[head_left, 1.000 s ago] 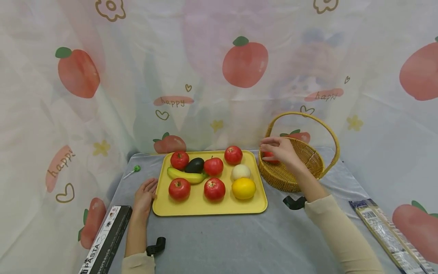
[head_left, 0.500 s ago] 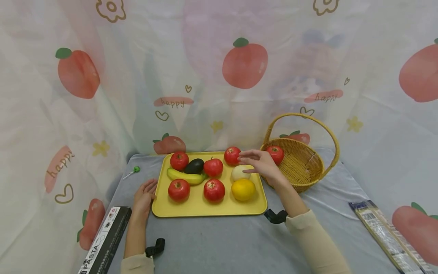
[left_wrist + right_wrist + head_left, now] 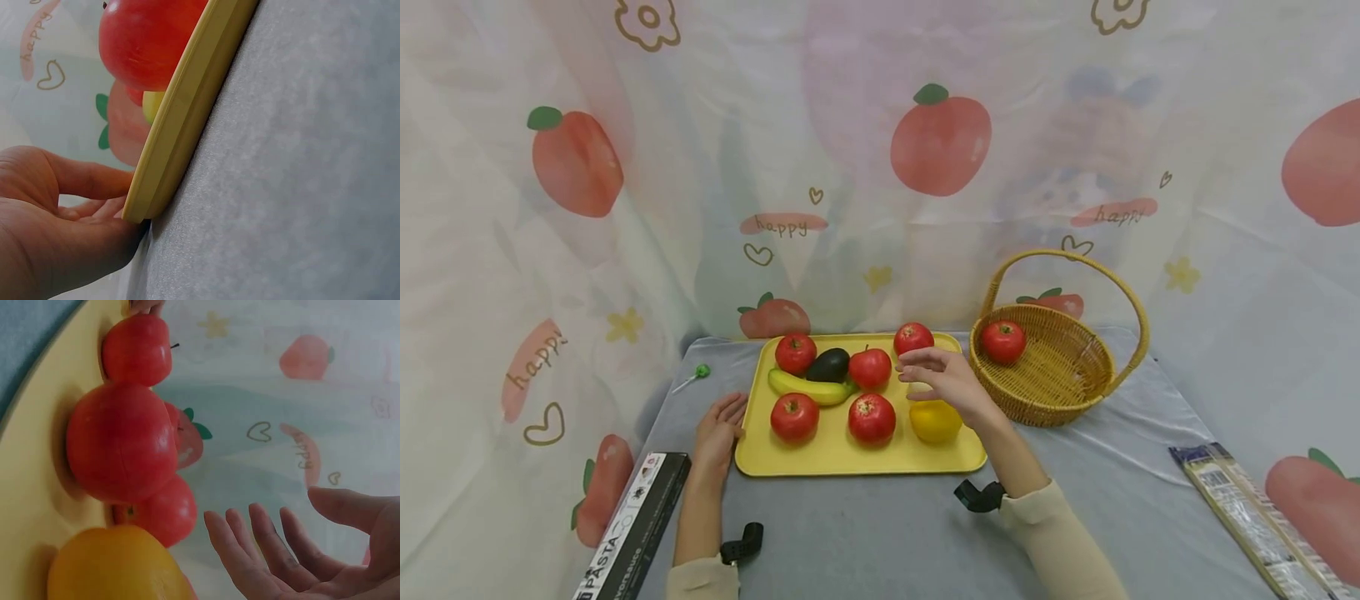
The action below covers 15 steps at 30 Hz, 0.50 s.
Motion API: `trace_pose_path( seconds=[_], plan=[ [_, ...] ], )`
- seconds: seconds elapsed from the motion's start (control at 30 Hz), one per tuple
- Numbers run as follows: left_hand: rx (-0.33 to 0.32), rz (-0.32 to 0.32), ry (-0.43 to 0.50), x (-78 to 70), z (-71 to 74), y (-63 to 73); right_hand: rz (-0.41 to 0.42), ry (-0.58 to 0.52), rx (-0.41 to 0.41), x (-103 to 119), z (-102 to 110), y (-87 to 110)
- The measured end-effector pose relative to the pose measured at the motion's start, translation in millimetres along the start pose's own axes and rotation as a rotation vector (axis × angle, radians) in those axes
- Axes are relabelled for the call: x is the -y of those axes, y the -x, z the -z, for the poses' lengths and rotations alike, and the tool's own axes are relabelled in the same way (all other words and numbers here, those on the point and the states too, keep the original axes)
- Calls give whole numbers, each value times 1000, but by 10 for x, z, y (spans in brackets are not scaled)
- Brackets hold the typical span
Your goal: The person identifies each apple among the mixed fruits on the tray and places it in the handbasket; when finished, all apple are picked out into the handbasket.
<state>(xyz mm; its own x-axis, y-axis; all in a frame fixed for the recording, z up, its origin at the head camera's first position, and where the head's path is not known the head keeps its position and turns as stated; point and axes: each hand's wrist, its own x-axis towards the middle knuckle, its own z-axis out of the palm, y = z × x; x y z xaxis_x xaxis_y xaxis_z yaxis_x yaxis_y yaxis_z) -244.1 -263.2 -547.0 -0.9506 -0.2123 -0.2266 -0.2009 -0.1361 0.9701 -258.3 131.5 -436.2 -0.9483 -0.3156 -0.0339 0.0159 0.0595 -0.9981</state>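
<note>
My left hand [image 3: 718, 433] holds the left edge of the yellow tray [image 3: 850, 460]; in the left wrist view its thumb and fingers meet at the rim. Over the tray's right side hovers my right hand [image 3: 947, 383], fingers spread and holding nothing. Under it lie a yellow round fruit [image 3: 936, 423] and a pale round one, mostly hidden. A red apple [image 3: 913, 337] sits just beyond the fingertips. Also on the tray are an apple [image 3: 872, 419], another apple [image 3: 870, 368], a banana [image 3: 808, 388], a dark avocado [image 3: 829, 365] and further red fruits.
Right of the tray stands a wicker basket [image 3: 1060, 408] with a tall handle and a red fruit [image 3: 1003, 342] inside. A green lollipop [image 3: 702, 371] and a pasta box [image 3: 638, 533] lie left. At far right is a clear-and-gold packet [image 3: 1255, 517].
My right hand has moved from the basket leftward over the tray, leaving the red fruit uncovered in the basket. My left hand stays at the tray edge.
</note>
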Motion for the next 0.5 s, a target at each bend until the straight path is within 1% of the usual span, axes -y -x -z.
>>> trace_pose_path(
  seconds=[0.17, 0.33, 0.4, 0.5],
  plan=[
    [13, -1, -4, 5, -5, 27, -13, 18, -2, -102, -116, -9],
    [20, 3, -4, 6, -3, 41, -27, 117, 7, -146, -207, 18],
    [20, 6, -1, -4, -3, 46, -20, 153, 13, -158, -221, 13],
    [13, 5, 3, -25, -3, 48, -20, 166, 16, -157, -238, -8]
  ],
)
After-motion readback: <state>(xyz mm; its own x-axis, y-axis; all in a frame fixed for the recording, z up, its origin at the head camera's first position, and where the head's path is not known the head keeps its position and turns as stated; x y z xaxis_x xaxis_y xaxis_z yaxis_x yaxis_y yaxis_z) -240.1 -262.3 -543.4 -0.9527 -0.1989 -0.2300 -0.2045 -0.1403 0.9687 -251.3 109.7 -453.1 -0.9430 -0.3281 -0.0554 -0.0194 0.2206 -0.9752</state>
